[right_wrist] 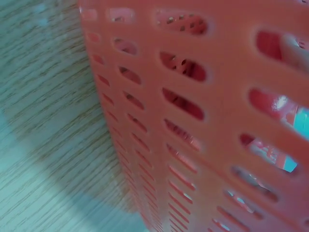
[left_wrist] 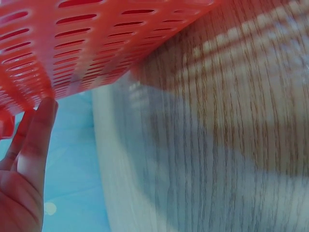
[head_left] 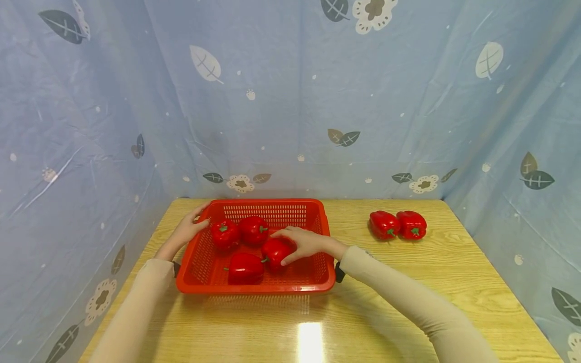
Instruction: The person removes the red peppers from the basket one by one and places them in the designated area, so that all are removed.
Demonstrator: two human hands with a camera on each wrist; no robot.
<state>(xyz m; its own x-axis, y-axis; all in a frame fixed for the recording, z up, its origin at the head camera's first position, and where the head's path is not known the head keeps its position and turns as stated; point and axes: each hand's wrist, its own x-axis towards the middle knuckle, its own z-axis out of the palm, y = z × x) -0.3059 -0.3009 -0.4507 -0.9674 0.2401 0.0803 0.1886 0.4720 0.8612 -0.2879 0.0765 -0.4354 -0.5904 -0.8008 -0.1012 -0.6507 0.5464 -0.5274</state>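
A red plastic basket (head_left: 254, 289) with slotted walls stands on the table, holding several red bell peppers. At its left side my left hand (head_left: 188, 228) holds the rim, thumb over the edge. Its fairly straight fingers (left_wrist: 38, 140) touch the outer wall in the left wrist view. My right hand (head_left: 305, 243) reaches over the right rim, thumb and fingers spread around a bell pepper (head_left: 274, 254). Near it lie a front bell pepper (head_left: 245, 269), a back bell pepper (head_left: 253, 230) and a left bell pepper (head_left: 224, 233). The basket wall (right_wrist: 217, 121) mostly hides the right hand in the right wrist view.
Two more red bell peppers, one (head_left: 384, 225) touching the other (head_left: 412, 225), lie on the wooden table (head_left: 390, 282) right of the basket. A blue patterned curtain (head_left: 290, 126) hangs behind the table and along both sides.
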